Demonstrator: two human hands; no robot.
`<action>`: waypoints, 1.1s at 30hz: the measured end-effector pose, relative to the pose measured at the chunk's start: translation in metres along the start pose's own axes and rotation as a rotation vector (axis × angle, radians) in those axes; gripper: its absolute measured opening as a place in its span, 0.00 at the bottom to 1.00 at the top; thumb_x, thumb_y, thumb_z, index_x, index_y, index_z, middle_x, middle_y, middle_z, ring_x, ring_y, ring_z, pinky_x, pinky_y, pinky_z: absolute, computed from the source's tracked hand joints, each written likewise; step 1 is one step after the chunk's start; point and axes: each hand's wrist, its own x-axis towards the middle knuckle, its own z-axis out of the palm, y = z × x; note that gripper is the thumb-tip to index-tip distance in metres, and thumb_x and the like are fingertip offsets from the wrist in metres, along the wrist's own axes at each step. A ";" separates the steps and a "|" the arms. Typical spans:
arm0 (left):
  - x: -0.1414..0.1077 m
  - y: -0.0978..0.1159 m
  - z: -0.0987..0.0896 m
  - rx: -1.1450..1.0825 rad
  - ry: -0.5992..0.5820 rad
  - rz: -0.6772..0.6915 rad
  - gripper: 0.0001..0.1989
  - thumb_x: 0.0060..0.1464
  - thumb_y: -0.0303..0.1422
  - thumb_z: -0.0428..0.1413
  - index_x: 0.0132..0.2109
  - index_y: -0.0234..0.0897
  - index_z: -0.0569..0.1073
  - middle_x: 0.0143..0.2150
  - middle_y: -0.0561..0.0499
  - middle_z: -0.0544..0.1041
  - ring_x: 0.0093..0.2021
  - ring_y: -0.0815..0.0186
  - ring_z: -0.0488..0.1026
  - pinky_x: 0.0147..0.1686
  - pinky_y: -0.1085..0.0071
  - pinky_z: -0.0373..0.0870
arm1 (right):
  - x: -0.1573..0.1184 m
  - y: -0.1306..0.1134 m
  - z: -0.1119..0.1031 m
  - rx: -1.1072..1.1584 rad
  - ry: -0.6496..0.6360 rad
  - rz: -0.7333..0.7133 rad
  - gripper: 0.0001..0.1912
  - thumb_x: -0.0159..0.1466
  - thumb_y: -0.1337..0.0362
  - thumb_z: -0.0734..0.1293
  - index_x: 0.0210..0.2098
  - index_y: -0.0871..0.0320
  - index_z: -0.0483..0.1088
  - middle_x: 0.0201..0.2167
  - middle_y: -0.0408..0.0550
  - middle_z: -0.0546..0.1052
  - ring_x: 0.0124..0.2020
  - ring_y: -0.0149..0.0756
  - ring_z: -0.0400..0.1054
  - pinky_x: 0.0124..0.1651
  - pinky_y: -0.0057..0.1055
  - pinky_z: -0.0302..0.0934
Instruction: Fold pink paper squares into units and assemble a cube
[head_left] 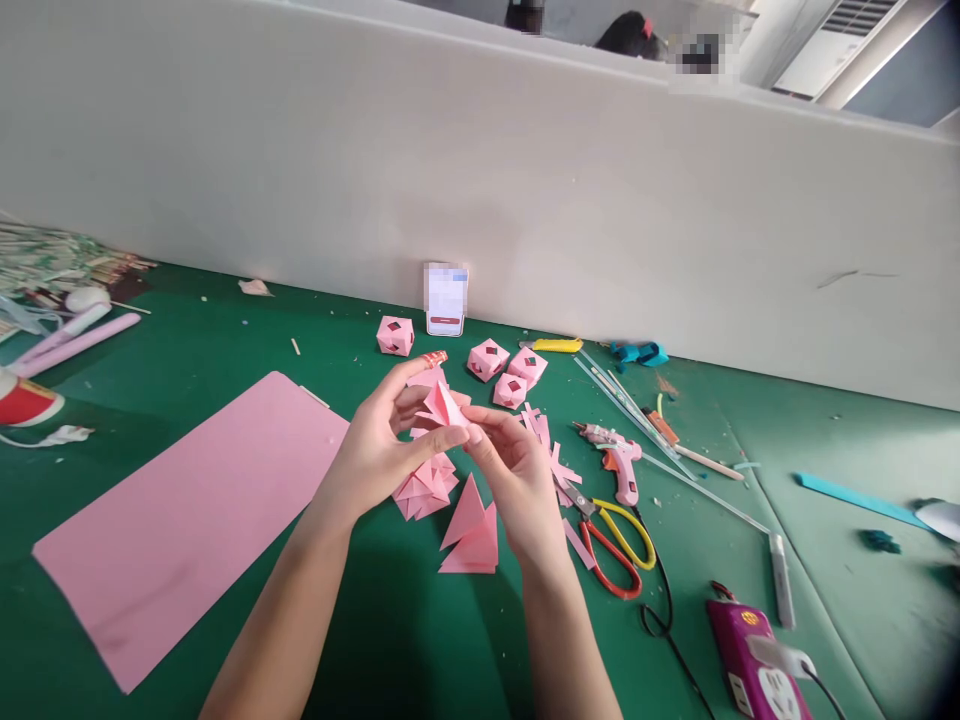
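Observation:
Both hands meet near the middle, holding a small folded pink paper piece (444, 404) above the green table. My left hand (390, 430) is closed on its left side, thumb in front, with a red patterned wrap on one fingertip. My right hand (514, 465) pinches the piece's lower right edge. Under the hands lies a pile of folded pink pieces (426, 488). Nearer the front are pink paper triangles (472, 540). Several folded pink paper shapes with openings (395, 336) stand behind the hands.
A large pink sheet (187, 520) lies left. On the right are pink strips (551, 445), scissors (619, 545), a glue gun (619, 460), a yellow cutter (556, 345) and a purple power socket (754, 655). A phone (445, 300) leans against the white partition (480, 170).

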 end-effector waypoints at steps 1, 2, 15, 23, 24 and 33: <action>0.000 0.000 0.000 -0.005 -0.007 -0.004 0.39 0.49 0.41 0.71 0.66 0.47 0.67 0.54 0.45 0.81 0.51 0.55 0.81 0.48 0.63 0.82 | 0.000 -0.001 -0.001 -0.012 -0.008 0.005 0.16 0.63 0.52 0.74 0.47 0.52 0.78 0.49 0.48 0.82 0.50 0.41 0.76 0.54 0.37 0.70; 0.000 0.000 0.000 -0.010 -0.015 -0.006 0.39 0.49 0.41 0.71 0.66 0.47 0.67 0.54 0.45 0.81 0.50 0.55 0.82 0.48 0.62 0.82 | 0.001 -0.002 -0.002 -0.026 -0.015 0.010 0.16 0.63 0.51 0.74 0.46 0.52 0.78 0.47 0.48 0.82 0.48 0.41 0.76 0.52 0.37 0.70; 0.000 0.005 0.002 0.013 0.010 -0.051 0.35 0.52 0.39 0.69 0.64 0.47 0.68 0.44 0.50 0.82 0.45 0.60 0.82 0.47 0.65 0.81 | 0.002 -0.002 -0.004 -0.024 -0.133 0.056 0.21 0.63 0.51 0.74 0.51 0.52 0.76 0.47 0.49 0.82 0.51 0.43 0.76 0.55 0.40 0.70; 0.000 0.003 0.001 0.036 0.006 -0.074 0.34 0.54 0.40 0.67 0.65 0.48 0.67 0.46 0.49 0.82 0.46 0.60 0.82 0.45 0.67 0.81 | 0.002 0.000 -0.005 0.011 -0.149 0.091 0.18 0.65 0.52 0.73 0.52 0.51 0.74 0.45 0.48 0.83 0.50 0.43 0.77 0.58 0.43 0.67; 0.000 0.003 0.000 0.036 0.007 -0.076 0.34 0.54 0.40 0.67 0.65 0.48 0.67 0.47 0.49 0.82 0.46 0.59 0.82 0.44 0.67 0.81 | 0.003 0.000 -0.005 0.009 -0.153 0.090 0.19 0.65 0.52 0.73 0.52 0.51 0.74 0.46 0.48 0.83 0.51 0.43 0.77 0.58 0.43 0.67; 0.001 0.005 0.000 0.029 0.011 -0.074 0.36 0.53 0.43 0.67 0.65 0.45 0.66 0.47 0.46 0.83 0.46 0.56 0.82 0.44 0.64 0.82 | 0.002 -0.003 -0.008 -0.033 -0.143 0.079 0.20 0.66 0.51 0.72 0.54 0.51 0.73 0.43 0.48 0.83 0.48 0.41 0.76 0.53 0.39 0.68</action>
